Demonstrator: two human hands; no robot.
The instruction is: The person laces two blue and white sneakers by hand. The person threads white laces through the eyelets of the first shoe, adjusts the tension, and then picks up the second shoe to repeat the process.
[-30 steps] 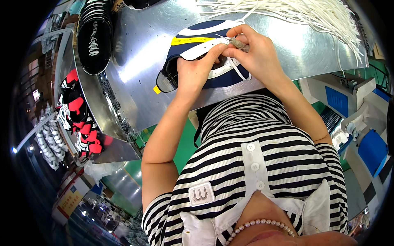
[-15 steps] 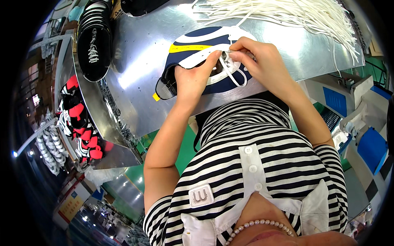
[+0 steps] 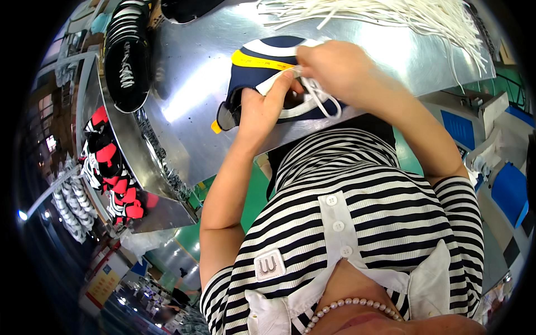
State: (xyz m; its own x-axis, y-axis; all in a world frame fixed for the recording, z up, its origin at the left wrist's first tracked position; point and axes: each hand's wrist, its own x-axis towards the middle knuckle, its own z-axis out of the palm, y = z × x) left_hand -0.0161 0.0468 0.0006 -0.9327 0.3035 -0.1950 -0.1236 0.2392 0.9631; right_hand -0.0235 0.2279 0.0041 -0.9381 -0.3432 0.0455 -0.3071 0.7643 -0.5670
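Observation:
A navy, white and yellow sports shoe (image 3: 251,72) lies on its side on the metal table, its heel toward the left. My left hand (image 3: 265,106) grips its collar and eyelet edge, fingers inside the opening and thumb on top. A white shoelace (image 3: 321,99) hangs in a loop from the eyelets across the tongue side. Over the front of the shoe is my right hand (image 3: 340,70), blurred by motion, with its fingers curled closed at the shoelace near my left thumb. Its fingertips and part of the toe are hidden.
A bundle of white laces (image 3: 379,14) lies along the far table edge. A black shoe (image 3: 127,72) stands at the left, and part of another dark shoe (image 3: 190,8) shows behind. Red, black and white shoe pieces (image 3: 111,167) sit beyond the left edge of the metal table (image 3: 195,139).
My right hand has moved slightly left and up over the shoe, covering the upper eyelets. The lace strand that stretched away from the shoe no longer shows. The shoe has tilted slightly.

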